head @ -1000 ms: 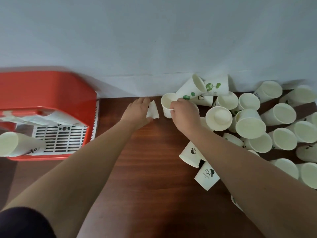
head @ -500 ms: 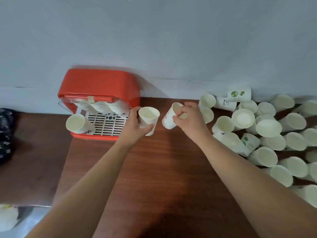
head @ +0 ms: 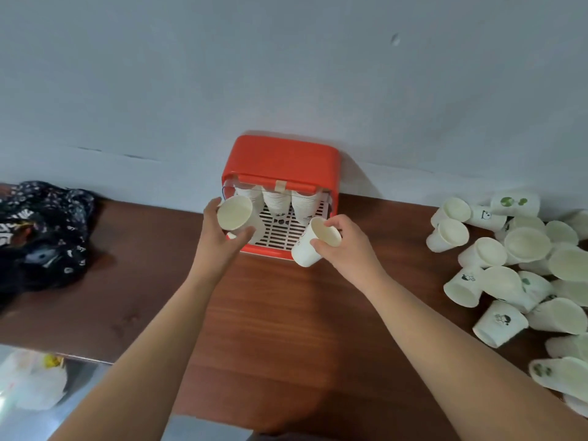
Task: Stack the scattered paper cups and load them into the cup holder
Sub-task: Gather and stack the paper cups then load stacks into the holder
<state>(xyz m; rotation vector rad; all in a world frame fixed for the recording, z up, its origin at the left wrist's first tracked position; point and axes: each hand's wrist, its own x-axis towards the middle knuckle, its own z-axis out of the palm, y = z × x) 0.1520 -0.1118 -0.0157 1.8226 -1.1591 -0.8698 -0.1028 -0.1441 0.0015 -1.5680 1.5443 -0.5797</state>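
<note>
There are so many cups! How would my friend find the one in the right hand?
Find the red holder against the wall. At its front right corner, the right hand grips one white cup. It is tilted, mouth up, apart from the pile lying on the table far right, and the left hand holds the other cup at the holder's left side.

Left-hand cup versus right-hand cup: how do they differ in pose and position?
The left-hand cup faces its mouth at the camera; the right-hand cup tilts, side wall showing. The left-hand cup is held before the left side of the holder, the right-hand cup at its front right corner. Both are empty white paper cups.
</note>
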